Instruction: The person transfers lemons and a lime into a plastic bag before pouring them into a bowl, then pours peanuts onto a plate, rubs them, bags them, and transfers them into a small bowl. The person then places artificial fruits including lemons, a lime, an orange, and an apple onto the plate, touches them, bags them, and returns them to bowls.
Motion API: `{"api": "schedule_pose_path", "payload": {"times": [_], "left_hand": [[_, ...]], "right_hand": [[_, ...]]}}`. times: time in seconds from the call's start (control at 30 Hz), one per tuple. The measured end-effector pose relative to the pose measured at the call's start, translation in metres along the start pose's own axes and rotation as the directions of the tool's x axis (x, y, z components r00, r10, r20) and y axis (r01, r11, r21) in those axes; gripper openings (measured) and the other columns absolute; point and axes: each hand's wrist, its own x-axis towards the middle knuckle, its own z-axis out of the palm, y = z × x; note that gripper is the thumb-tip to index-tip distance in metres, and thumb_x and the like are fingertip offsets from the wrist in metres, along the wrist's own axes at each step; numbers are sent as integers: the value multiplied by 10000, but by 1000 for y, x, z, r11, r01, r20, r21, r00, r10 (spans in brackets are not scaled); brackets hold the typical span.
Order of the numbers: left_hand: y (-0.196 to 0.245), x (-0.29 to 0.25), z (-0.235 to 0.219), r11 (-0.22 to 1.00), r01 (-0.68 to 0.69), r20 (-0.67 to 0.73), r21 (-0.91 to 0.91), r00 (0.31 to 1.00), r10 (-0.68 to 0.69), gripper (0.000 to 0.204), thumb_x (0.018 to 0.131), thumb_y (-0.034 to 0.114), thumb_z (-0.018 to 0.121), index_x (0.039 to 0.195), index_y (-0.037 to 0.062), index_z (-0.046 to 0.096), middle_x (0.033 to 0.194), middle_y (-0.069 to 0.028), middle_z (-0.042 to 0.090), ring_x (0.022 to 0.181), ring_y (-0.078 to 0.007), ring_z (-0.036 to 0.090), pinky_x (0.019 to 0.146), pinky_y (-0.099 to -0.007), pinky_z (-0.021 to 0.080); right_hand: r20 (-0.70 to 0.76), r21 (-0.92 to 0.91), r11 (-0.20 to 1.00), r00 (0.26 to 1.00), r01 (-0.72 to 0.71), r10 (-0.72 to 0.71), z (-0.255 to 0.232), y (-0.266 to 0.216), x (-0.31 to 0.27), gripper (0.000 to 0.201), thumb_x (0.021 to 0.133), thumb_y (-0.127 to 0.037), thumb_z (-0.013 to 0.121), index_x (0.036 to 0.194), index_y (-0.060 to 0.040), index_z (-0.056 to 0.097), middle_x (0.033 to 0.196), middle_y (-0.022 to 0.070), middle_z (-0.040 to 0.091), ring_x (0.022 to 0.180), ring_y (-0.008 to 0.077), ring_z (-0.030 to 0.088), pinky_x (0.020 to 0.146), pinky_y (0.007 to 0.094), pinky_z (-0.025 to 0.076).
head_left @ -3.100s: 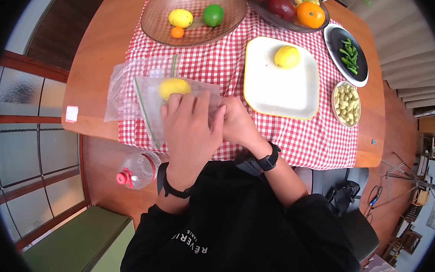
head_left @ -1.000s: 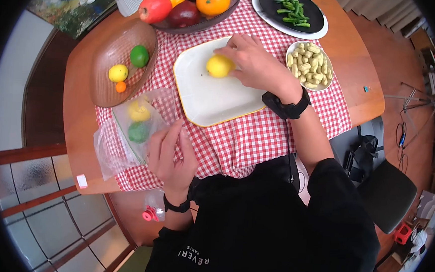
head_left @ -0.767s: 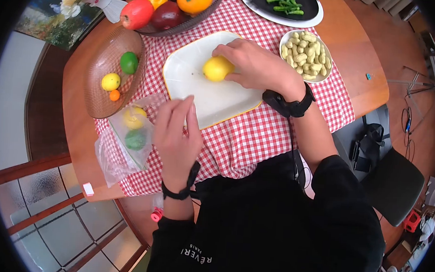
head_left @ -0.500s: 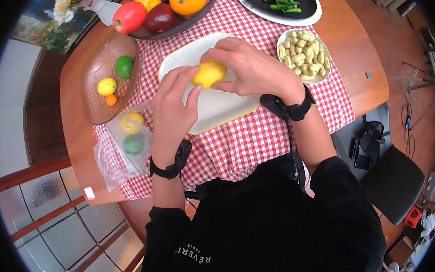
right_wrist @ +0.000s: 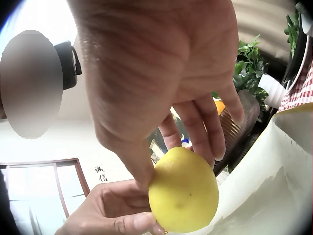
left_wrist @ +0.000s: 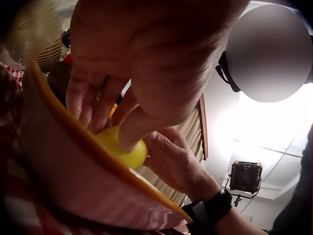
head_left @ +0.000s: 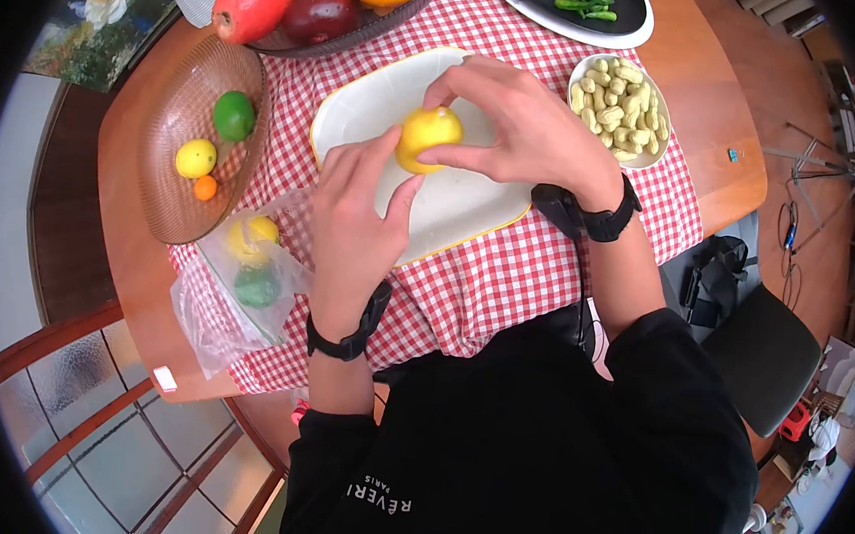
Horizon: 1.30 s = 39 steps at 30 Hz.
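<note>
A yellow lemon [head_left: 431, 138] is held above the white yellow-rimmed tray [head_left: 450, 215]. My right hand [head_left: 539, 132] pinches it from the right between thumb and fingers. From the left, my left hand [head_left: 358, 204] has its thumb and index fingertips at the lemon's edge, straddling it. The right wrist view shows the lemon [right_wrist: 183, 193] large, with the left thumb against its lower side. In the left wrist view the tray's rim hides part of the lemon [left_wrist: 129, 149]. Left of the tray lies a clear zip bag [head_left: 199, 326] with a yellow and a green fruit inside.
A brown ribbed basket [head_left: 179, 85] at left holds a lemon, a green fruit and a small orange fruit. A dark fruit bowl [head_left: 363, 40] stands at the back. Peanuts fill a white bowl [head_left: 621, 112] at right, beside a plate [head_left: 647, 31] of green peppers.
The right hand has gone from the zip bag to the lemon in the tray, gripped it and drawn it left. The left hand has left the bag and come to the lemon.
</note>
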Motion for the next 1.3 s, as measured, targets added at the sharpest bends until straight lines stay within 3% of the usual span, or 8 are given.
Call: {"api": "schedule_pose_path", "payload": {"times": [0.1,0.17,0.33,0.53,0.77,0.83,0.93,1.3], "left_hand": [[1,0,0,1000,16,14,25,1000,-17,517,837,51,824,1329,6,674,1146,-173,720,1093,-374,658,950,-464,535],[2,0,0,999,12,9,32,1000,-12,515,836,52,823,1326,2,673,1140,-173,718,1089,-374,656,945,-464,535],[7,-2,2,999,18,31,45,999,-20,511,833,51,820,1318,-6,669,1108,-173,713,1072,-374,654,925,-470,533],[4,-2,1,997,74,88,38,993,-78,524,826,63,831,1317,-10,665,1063,-177,705,1048,-369,655,897,-474,533],[5,-3,-3,992,123,85,24,989,-125,510,826,67,857,1305,4,694,1124,-185,724,1052,-367,686,923,-444,542],[3,-1,-5,993,116,85,22,989,-117,511,827,71,858,1307,5,695,1126,-185,723,1053,-365,685,926,-443,540],[2,-3,-4,997,76,95,28,992,-79,521,823,71,860,1312,2,695,1107,-184,722,1057,-361,680,929,-441,537],[3,-2,-4,997,53,89,55,994,-58,528,815,57,858,1314,1,695,1081,-176,719,1043,-367,671,917,-456,532]], "right_hand": [[-14,19,1000,1000,-6,6,2,4,2,418,802,-285,918,1058,-40,696,995,115,709,966,339,683,868,414,551],[-62,36,997,995,75,-72,5,6,3,383,818,-323,885,1020,-56,700,899,137,709,879,361,694,803,446,558],[9,30,998,998,57,-57,8,1,0,373,785,-269,895,1023,-55,705,888,134,703,899,364,690,808,453,559],[58,90,990,992,107,-112,8,4,1,407,759,-176,892,1113,-67,724,1003,144,719,1049,377,682,961,468,544],[100,149,982,986,116,-131,6,7,0,446,784,-102,851,1212,-65,732,1088,146,749,1103,377,680,1017,495,528],[148,115,989,983,87,-104,4,9,-1,513,790,-113,878,1271,-48,713,1198,127,733,1142,360,670,1017,458,544],[138,104,994,989,47,-61,5,7,-2,458,782,-104,857,1216,-40,726,1078,178,754,1068,387,697,986,467,551],[130,97,994,990,39,-52,6,7,-2,447,792,-119,864,1207,-43,717,1003,187,743,982,390,713,882,458,573]]}}
